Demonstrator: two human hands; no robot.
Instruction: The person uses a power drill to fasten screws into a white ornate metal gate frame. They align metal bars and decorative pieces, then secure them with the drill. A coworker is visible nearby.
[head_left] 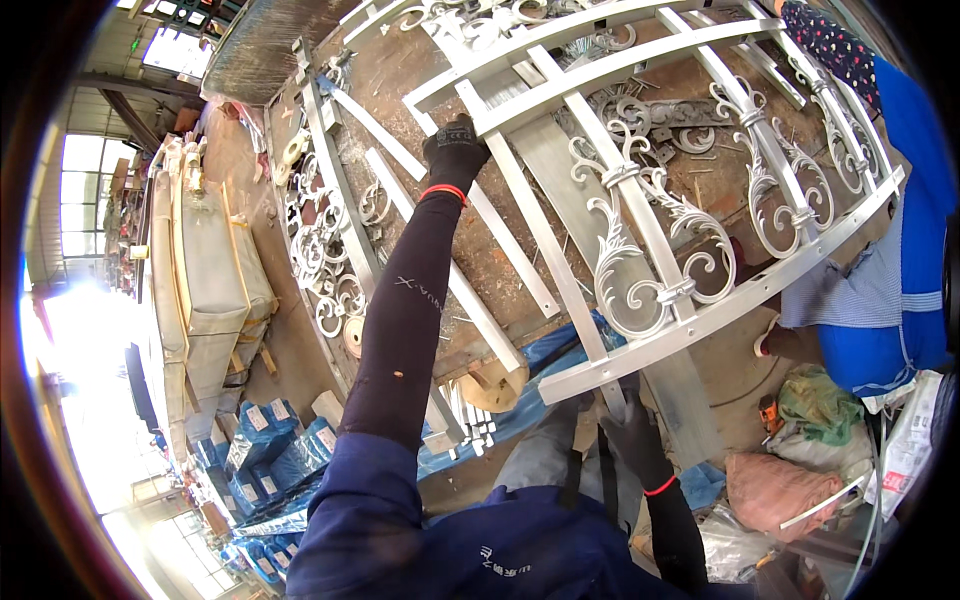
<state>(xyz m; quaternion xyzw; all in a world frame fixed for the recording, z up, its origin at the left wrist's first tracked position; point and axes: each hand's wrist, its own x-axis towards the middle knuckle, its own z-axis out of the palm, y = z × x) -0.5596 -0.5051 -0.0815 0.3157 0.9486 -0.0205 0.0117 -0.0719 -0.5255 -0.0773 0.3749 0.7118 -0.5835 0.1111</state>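
A silvery metal railing panel (690, 325) with curved rails, straight bars and leaf-scroll ornaments lies across the workbench in front of me. My left hand (456, 150), in a black glove, is closed around the panel's left edge, by the end of a long rail. Down at the near left corner, my right hand (637, 440), also in a dark glove, has its fingers around the end of a flat bar (612, 400) that sticks out below the near rail. Part of the right hand's grip is hidden.
Another person in a blue apron (925, 250) stands at the panel's right end. Loose metal bars (450, 265) and scroll castings (320, 230) lie on the rusty bench (400, 95). Blue-wrapped bundles (265, 440) sit at lower left, sacks (780, 490) at lower right.
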